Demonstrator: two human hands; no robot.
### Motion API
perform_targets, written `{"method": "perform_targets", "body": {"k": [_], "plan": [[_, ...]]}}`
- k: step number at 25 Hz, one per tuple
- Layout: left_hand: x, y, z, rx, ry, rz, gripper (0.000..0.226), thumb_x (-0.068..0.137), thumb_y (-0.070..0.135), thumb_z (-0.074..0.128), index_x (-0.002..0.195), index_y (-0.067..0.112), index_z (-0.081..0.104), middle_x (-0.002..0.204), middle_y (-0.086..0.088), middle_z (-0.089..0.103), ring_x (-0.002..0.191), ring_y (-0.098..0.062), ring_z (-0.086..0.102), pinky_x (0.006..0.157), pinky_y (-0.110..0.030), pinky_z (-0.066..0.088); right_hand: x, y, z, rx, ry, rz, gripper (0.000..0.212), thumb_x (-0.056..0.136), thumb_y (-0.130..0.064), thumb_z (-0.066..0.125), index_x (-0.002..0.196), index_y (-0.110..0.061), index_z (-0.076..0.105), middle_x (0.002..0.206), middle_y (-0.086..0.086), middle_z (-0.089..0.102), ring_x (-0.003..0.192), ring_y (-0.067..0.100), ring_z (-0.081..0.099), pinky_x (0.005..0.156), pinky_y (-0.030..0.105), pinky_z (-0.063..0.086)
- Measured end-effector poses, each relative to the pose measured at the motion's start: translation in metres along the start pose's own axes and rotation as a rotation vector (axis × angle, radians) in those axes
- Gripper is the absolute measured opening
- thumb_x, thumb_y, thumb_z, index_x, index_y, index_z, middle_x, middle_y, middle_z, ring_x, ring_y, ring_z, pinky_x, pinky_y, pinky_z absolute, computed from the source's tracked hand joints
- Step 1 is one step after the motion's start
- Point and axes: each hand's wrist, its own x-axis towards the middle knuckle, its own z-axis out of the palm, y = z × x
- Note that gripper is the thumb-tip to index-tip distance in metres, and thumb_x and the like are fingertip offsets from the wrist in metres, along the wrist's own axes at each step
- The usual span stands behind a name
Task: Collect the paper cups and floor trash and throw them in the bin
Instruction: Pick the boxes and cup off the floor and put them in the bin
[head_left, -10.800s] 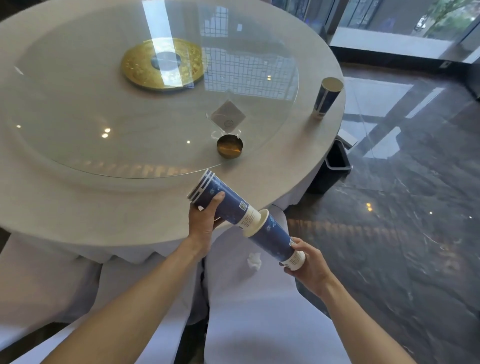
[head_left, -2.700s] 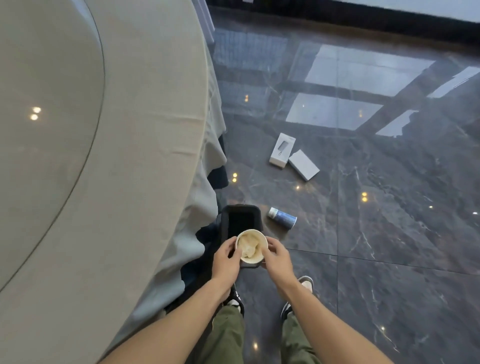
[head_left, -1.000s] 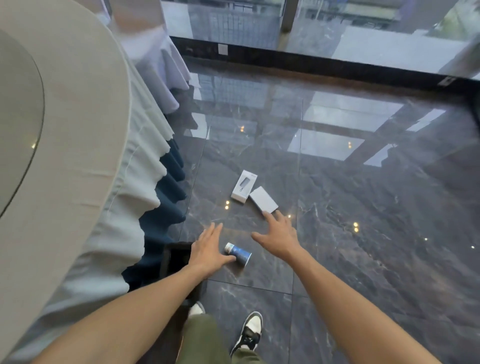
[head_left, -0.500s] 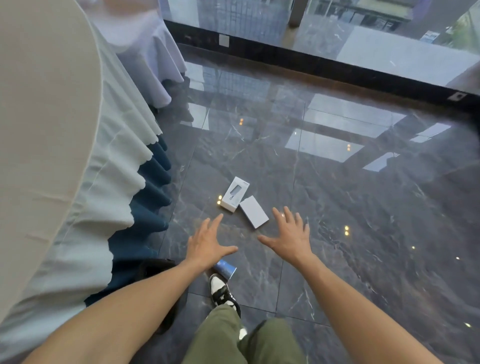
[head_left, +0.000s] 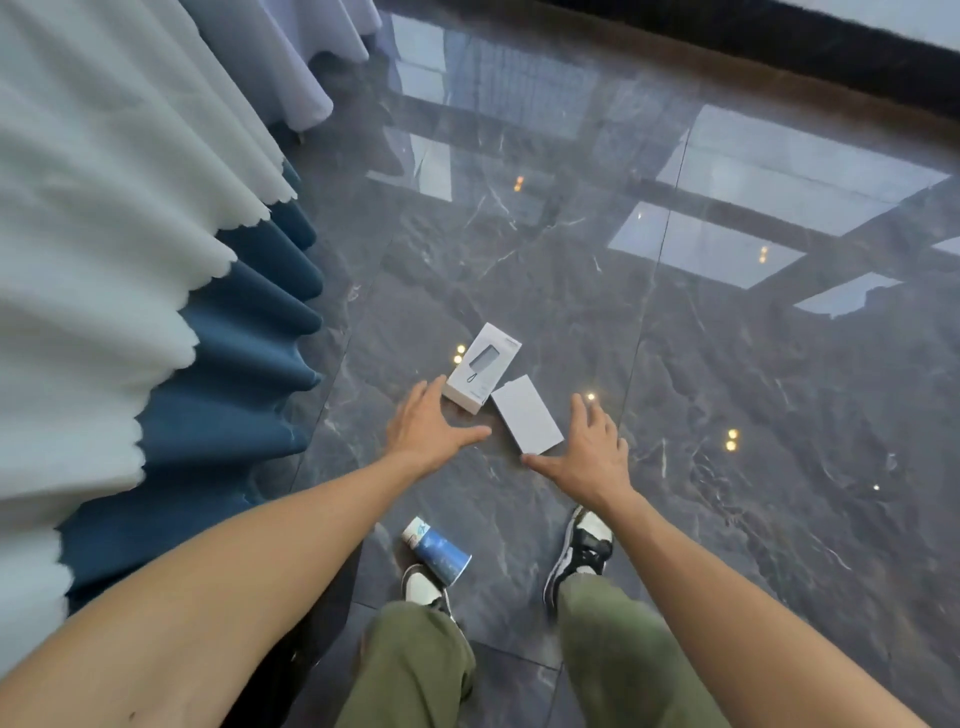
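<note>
Two white cardboard boxes lie side by side on the dark marble floor: a printed box (head_left: 482, 368) and a plain white box (head_left: 527, 414). My left hand (head_left: 428, 428) reaches with spread, straight fingers to the near left corner of the printed box. My right hand (head_left: 587, 452) is spread just right of the plain box, thumb by its near corner. Neither hand holds anything. A blue paper cup (head_left: 436, 550) lies on its side on the floor between my shoes. The black bin (head_left: 317, 618) is mostly hidden under my left forearm.
A white tablecloth with a blue skirt (head_left: 208, 374) hangs at the left, close to my left arm. Another white-draped table (head_left: 291, 62) stands at the top left. The glossy floor stretches to the right and ahead, up to a dark wall base.
I have stepped forward and leaned down. Both hands moved out to the two boxes. The blue cup, earlier near my left hand, now lies back between my feet.
</note>
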Motion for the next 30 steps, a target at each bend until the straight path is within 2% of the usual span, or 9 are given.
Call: {"method": "perform_targets", "body": {"k": [4,7,10,14,17,19,23,27,30], "plan": [[0.122,-0.027,0.091,-0.018,0.014,0.004,0.112,0.071,0.067,0.082,0.163,0.035,0.027,0.175,-0.003,0.016,0.161,-0.029,0.017,0.126,-0.052,0.024,0.122,0.03,0.081,0.074,-0.015,0.032,0.118,0.078,-0.061,0.076,0.164,-0.027,0.003,0.172,0.009,0.002,0.158,0.036,0.004,0.121,0.064,0.016],[0.215,-0.055,0.162,-0.102,0.006,-0.025,0.11,0.063,0.073,0.078,0.157,0.037,0.035,0.165,-0.006,0.035,0.155,-0.03,0.029,0.12,-0.053,0.034,0.209,0.053,0.148,0.108,-0.029,0.032,0.113,0.079,-0.058,0.076,0.163,-0.034,0.005,0.173,0.007,0.0,0.157,0.038,0.005,0.12,0.064,0.016],[0.3,-0.09,0.221,-0.12,0.047,-0.045,0.104,0.053,0.081,0.067,0.143,0.036,0.044,0.143,0.001,0.055,0.145,-0.028,0.04,0.112,-0.053,0.042,0.278,0.075,0.214,0.113,-0.027,0.042,0.113,0.079,-0.056,0.076,0.163,-0.03,0.005,0.172,0.01,0.005,0.156,0.037,0.01,0.121,0.061,0.019],[0.361,-0.103,0.252,-0.088,0.09,-0.058,0.091,0.071,0.065,0.077,0.142,0.022,0.042,0.14,-0.009,0.052,0.14,-0.036,0.044,0.112,-0.055,0.04,0.328,0.1,0.275,0.109,-0.001,0.081,0.119,0.078,-0.056,0.077,0.162,-0.016,0.004,0.165,0.014,0.024,0.151,0.036,0.024,0.117,0.055,0.029],[0.383,-0.112,0.267,0.001,0.133,-0.04,0.09,0.077,0.054,0.083,0.146,0.016,0.038,0.142,-0.014,0.05,0.137,-0.039,0.046,0.109,-0.052,0.041,0.339,0.108,0.295,0.09,0.02,0.087,0.11,0.074,-0.057,0.081,0.152,-0.009,0.021,0.146,0.013,0.043,0.135,0.036,0.041,0.104,0.05,0.04],[0.386,-0.118,0.274,0.088,0.159,-0.024,0.097,0.075,0.051,0.087,0.147,0.015,0.034,0.141,-0.016,0.048,0.133,-0.04,0.048,0.107,-0.05,0.041,0.34,0.11,0.299,0.103,0.064,0.08,0.093,0.069,-0.058,0.085,0.131,-0.009,0.037,0.132,0.012,0.046,0.122,0.035,0.047,0.095,0.045,0.044],[0.388,-0.128,0.272,-0.006,0.143,-0.13,0.099,0.063,0.048,0.096,0.133,0.007,0.04,0.138,-0.018,0.042,0.126,-0.04,0.054,0.101,-0.045,0.047,0.335,0.111,0.304,0.288,0.098,0.137,0.074,0.069,-0.05,0.086,0.108,-0.017,0.032,0.115,0.004,0.039,0.101,0.032,0.052,0.08,0.043,0.045],[0.381,-0.133,0.261,-0.243,0.112,-0.161,0.08,0.072,0.032,0.094,0.125,0.006,0.04,0.135,-0.017,0.054,0.123,-0.036,0.057,0.097,-0.042,0.049,0.322,0.107,0.292,0.631,0.148,0.157,0.049,0.089,-0.037,0.073,0.11,-0.016,0.035,0.113,0.004,0.059,0.088,0.02,0.059,0.064,0.034,0.043],[0.368,-0.133,0.248,-0.291,0.114,-0.109,0.066,0.071,0.027,0.089,0.121,0.007,0.05,0.128,-0.012,0.063,0.116,-0.033,0.064,0.096,-0.046,0.055,0.318,0.092,0.273,0.966,0.263,0.242,0.037,0.095,-0.032,0.067,0.111,-0.014,0.039,0.119,0.012,0.063,0.097,0.028,0.063,0.081,0.047,0.056]]}}
